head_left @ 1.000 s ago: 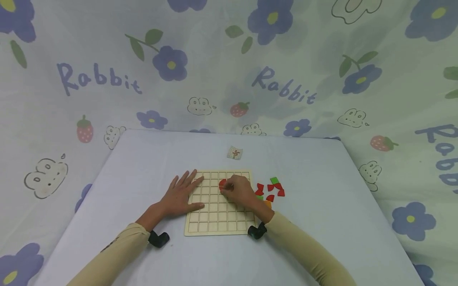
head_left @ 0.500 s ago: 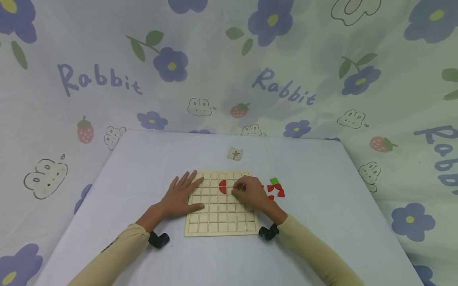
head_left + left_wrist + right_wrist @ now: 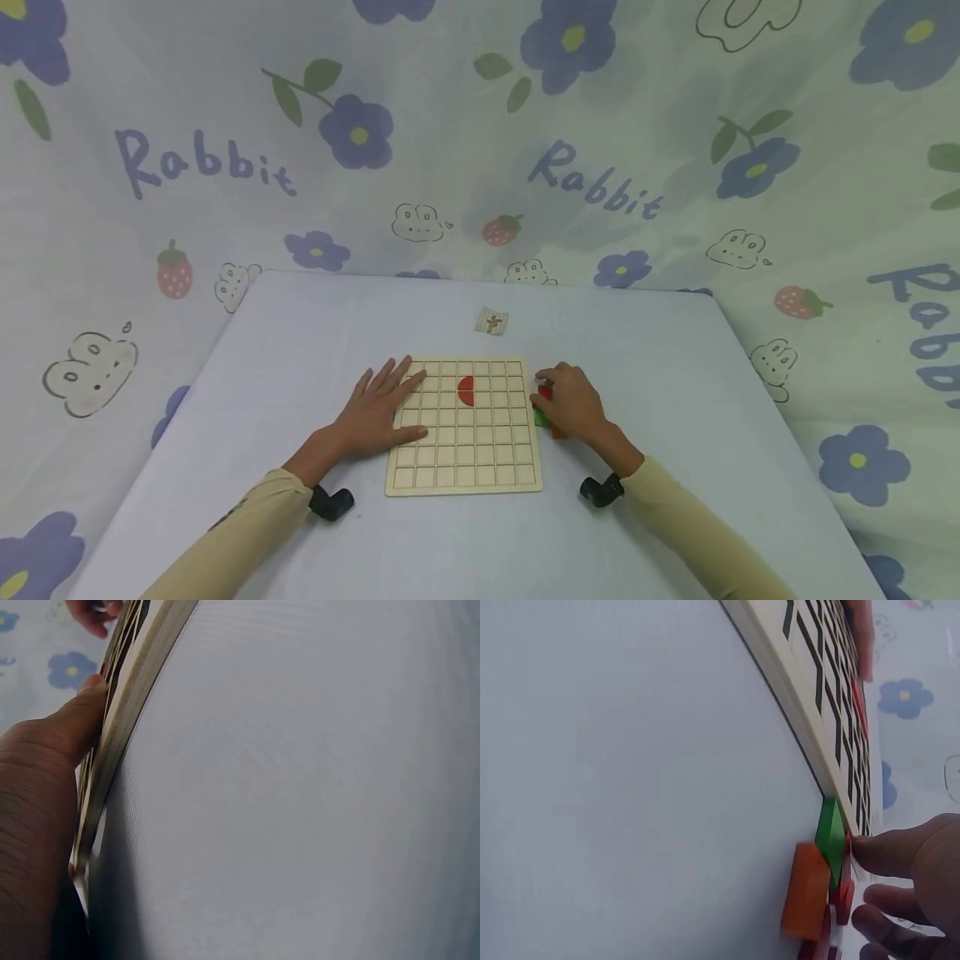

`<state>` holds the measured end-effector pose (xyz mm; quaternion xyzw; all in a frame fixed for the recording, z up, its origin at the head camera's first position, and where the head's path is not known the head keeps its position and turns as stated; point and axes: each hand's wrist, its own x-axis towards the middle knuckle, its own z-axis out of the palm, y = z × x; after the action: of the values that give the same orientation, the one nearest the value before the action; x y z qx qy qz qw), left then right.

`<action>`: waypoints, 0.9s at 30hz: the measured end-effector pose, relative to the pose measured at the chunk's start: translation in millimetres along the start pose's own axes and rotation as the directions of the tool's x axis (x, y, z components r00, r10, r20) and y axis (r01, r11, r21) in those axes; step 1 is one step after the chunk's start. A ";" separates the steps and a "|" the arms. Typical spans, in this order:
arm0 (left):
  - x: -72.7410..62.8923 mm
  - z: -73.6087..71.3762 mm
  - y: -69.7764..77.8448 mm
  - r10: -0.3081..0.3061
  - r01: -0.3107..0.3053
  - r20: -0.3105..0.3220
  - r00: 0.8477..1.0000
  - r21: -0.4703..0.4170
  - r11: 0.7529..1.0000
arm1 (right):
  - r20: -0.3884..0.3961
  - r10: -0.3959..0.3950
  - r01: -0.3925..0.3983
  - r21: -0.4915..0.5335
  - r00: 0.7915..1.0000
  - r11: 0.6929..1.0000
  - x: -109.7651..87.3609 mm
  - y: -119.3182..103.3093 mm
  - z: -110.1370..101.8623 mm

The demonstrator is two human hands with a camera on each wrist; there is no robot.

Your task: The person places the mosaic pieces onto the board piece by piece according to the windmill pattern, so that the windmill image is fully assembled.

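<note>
A wooden grid board point(image 3: 446, 478) lies flat on the white table. Two red quarter-circle pieces point(image 3: 467, 391) sit in neighbouring cells in its upper middle, together making a half circle. My left hand point(image 3: 378, 410) rests spread on the board's left side, its thumb over the edge in the left wrist view. Just past the right edge, my right hand point(image 3: 572, 402) is over the loose pieces. Its bent fingers and thumb stand apart around a red piece point(image 3: 545, 390), the thumb at or very near the red. A green piece point(image 3: 830, 834) and an orange piece point(image 3: 807, 891) lie beside it.
Behind the board lies a small printed card point(image 3: 492, 322) with a brown figure on a grid. Some loose pieces are hidden under my right hand. A patterned cloth point(image 3: 480, 167) hangs behind the table.
My right hand has left the red pieces on the board and moved right to the loose pieces, covering most of them. My left hand stays in place.
</note>
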<state>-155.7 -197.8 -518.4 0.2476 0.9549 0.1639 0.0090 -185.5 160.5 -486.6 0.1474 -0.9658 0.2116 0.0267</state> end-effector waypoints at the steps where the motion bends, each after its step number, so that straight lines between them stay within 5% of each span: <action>1: 0.1 0.0 0.0 -0.001 0.001 0.000 1.000 0.002 1.000 | 0.010 0.004 -0.004 -0.002 1.000 1.000 -0.2 1.8 -1.1; 19: 1.4 3.4 -1.0 0.009 -0.009 0.000 1.000 0.004 1.000 | 0.149 0.073 -0.103 0.207 0.986 0.973 -3.5 13.0 -13.2; 27: 0.0 -0.3 -0.1 0.013 -0.013 -0.007 1.000 0.005 1.000 | 0.223 0.031 -0.114 0.371 0.974 0.922 6.4 5.0 -17.0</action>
<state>-155.8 -197.9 -518.2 0.2533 0.9537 0.1624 0.0038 -193.3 170.1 -472.5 0.1354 -0.9083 0.3792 -0.1139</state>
